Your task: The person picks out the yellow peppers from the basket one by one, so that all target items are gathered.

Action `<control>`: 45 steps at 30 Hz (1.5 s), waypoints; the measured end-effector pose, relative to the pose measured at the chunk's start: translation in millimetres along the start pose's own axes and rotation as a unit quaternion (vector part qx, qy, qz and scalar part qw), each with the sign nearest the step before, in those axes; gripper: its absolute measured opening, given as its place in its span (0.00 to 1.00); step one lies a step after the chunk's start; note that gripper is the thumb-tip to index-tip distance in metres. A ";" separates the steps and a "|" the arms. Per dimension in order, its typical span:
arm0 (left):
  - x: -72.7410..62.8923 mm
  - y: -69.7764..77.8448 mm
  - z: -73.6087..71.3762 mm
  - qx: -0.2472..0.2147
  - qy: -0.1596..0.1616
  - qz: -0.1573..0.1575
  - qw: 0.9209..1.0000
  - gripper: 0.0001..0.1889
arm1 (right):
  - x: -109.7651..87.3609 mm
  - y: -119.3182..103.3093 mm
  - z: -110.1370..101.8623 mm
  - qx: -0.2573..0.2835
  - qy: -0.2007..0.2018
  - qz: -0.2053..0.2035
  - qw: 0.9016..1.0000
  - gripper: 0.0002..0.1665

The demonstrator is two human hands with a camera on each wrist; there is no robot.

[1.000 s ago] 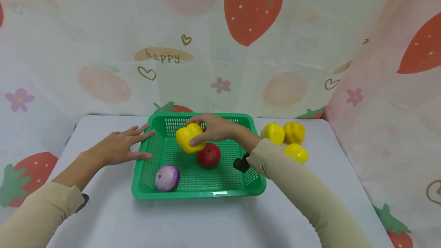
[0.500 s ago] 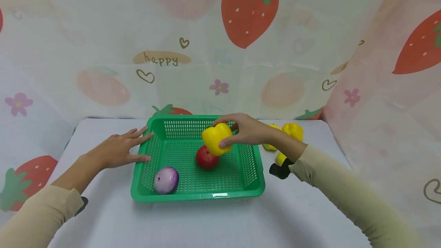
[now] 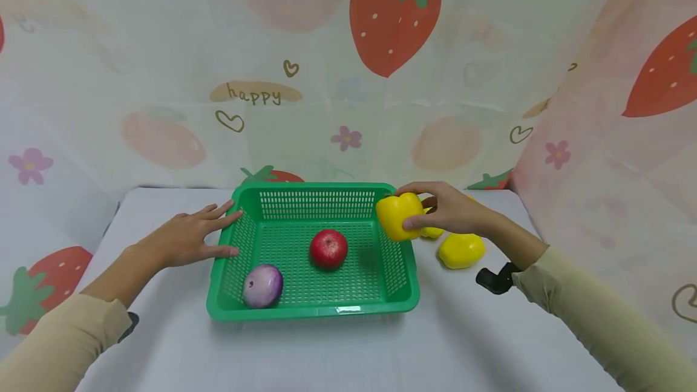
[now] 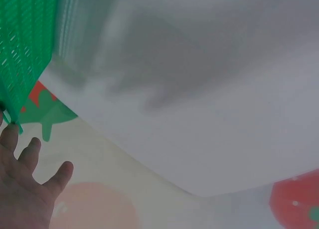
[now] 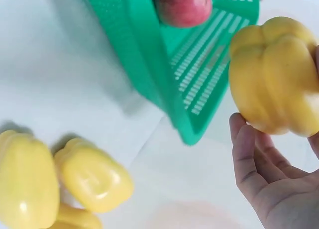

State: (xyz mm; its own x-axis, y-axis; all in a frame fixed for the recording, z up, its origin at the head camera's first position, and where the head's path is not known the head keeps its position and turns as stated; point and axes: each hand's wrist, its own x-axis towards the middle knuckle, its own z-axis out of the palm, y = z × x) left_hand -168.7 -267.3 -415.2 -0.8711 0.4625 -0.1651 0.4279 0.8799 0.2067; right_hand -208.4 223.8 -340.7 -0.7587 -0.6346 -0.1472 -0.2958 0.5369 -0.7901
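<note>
A yellow bell pepper (image 3: 400, 218) is pinched between the thumb and fingers of my right hand (image 3: 454, 207), held up over the right rim of the green plastic basket (image 3: 313, 307). In the right wrist view the same bell pepper (image 5: 274, 79) hangs beside the basket's corner. My left hand (image 3: 187, 238) lies with fingers spread and straight, fingertips touching the basket's left rim. Inside the basket, a red round fruit (image 3: 329, 250) sits near the middle and a purple onion (image 3: 263, 286) in the front left corner.
On the white table (image 3: 327, 356), right of the basket, lies a yellow pepper (image 3: 461, 251). Others are partly hidden behind my right hand; the right wrist view shows a yellow pepper (image 5: 94, 176) beside two more. A strawberry-print cloth (image 3: 348, 101) hangs behind.
My right hand has carried the yellow bell pepper rightward, from above the basket's middle to its right rim. My left hand has stayed at the left rim.
</note>
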 end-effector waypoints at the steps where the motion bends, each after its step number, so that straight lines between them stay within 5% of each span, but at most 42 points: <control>1: 0.0 -0.2 0.2 -0.001 -0.001 -0.001 1.000 0.46 | -2.6 3.9 -1.7 -0.002 0.006 0.002 1.000 0.30; 18: -1.1 -1.8 1.1 -0.007 -0.004 -0.009 1.000 0.47 | -42.5 56.6 -15.1 -0.018 0.052 0.067 0.996 0.35; 28: -0.9 -0.1 1.2 -0.003 -0.002 -0.009 1.000 0.47 | -48.1 77.1 4.5 -0.005 0.039 0.124 0.991 0.37; 45: -1.7 0.2 0.8 -0.008 -0.002 -0.013 1.000 0.47 | -44.1 115.7 40.1 0.045 0.059 0.110 0.991 0.36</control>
State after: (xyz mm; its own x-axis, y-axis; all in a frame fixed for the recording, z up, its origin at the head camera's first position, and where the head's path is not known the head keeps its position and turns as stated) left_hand -167.0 -267.8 -415.7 -0.8812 0.4397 -0.1739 0.4009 0.8897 0.2184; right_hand -185.9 291.6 -449.5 -0.8631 -0.4356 -0.2556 -0.0665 0.5997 -0.7975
